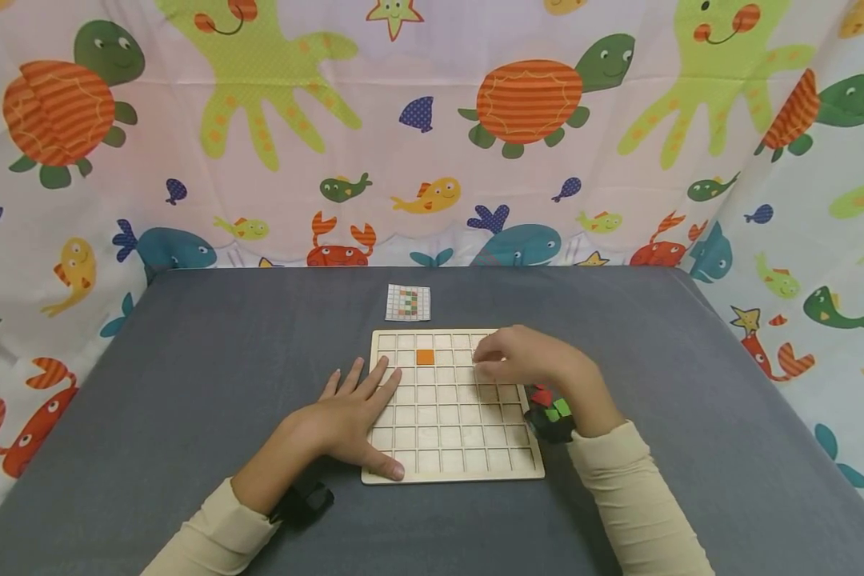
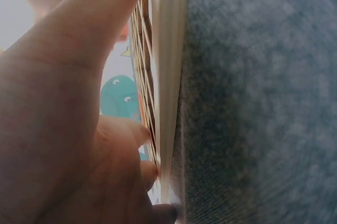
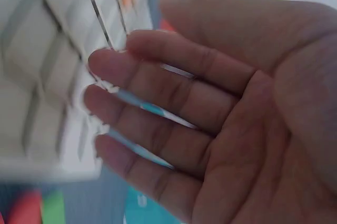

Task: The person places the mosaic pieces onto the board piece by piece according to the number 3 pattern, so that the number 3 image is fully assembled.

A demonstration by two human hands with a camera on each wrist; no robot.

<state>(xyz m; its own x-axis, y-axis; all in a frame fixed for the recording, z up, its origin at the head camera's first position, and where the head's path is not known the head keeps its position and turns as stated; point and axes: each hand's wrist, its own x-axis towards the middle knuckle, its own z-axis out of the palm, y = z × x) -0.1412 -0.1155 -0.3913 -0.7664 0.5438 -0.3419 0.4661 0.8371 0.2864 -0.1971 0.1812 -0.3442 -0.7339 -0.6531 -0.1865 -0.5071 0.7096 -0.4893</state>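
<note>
Examining the grid board (image 1: 450, 414), we note it on the grey table (image 1: 202, 360), an orange tile (image 1: 426, 357) seated in it, left hand (image 1: 346, 420) spread on its left side, right hand (image 1: 533, 357) relaxed over its upper right.

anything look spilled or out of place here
Nothing plainly stands out: the flat orange square tile sits within one cell of the pale wooden grid board, and the small red and green pieces lie grouped by its right edge.
</note>
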